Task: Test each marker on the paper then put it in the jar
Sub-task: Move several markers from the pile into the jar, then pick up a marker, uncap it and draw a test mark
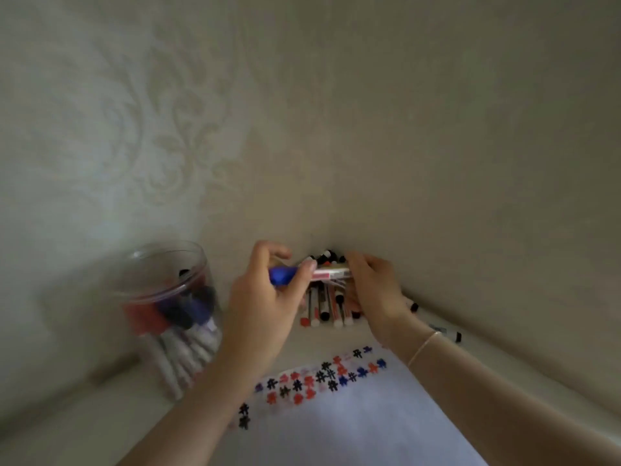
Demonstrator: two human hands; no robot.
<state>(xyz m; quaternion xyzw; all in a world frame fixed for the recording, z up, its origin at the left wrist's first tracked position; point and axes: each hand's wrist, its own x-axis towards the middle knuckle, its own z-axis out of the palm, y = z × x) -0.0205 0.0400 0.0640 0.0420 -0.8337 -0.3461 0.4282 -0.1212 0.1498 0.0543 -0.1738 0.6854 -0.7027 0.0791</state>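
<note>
Blue-capped marker [312, 274] held level above the table, between both hands, in front of the pile of untested markers [327, 307]. Left hand [265, 297] grips the blue cap end, thumb and fingers curled round it. Right hand [373, 290] holds the white barrel end, fingers wrapped over it. Looks like the cap is being pulled off or pushed back on; cannot tell which, frame is soft with motion.

Jar [168, 314]: clear plastic, open top, standing left of the hands, well apart from the pile. Already holds a good number of markers with red, blue and dark caps, lying slanted inside. Count not readable.

Paper [353, 425]: white sheet on the table, near the person, below the hands. Its far edge carries rows of small test marks [316, 378] in black, red, blue and a few pale pink or purple ones. Two more black marks sit at the sheet's left edge. Most of the sheet is bare.

Pile against the wall: roughly a dozen markers, white barrels, red and black caps visible, some lying side by side, others heaped behind. Two stray black-capped markers [433, 322] lie to the right along the wall's foot, partly hidden by the right forearm.

Judgement: task well underway, perhaps past halfway, going by jar contents and mark count against what remains. Left: this marker, the pile, the strays.
</note>
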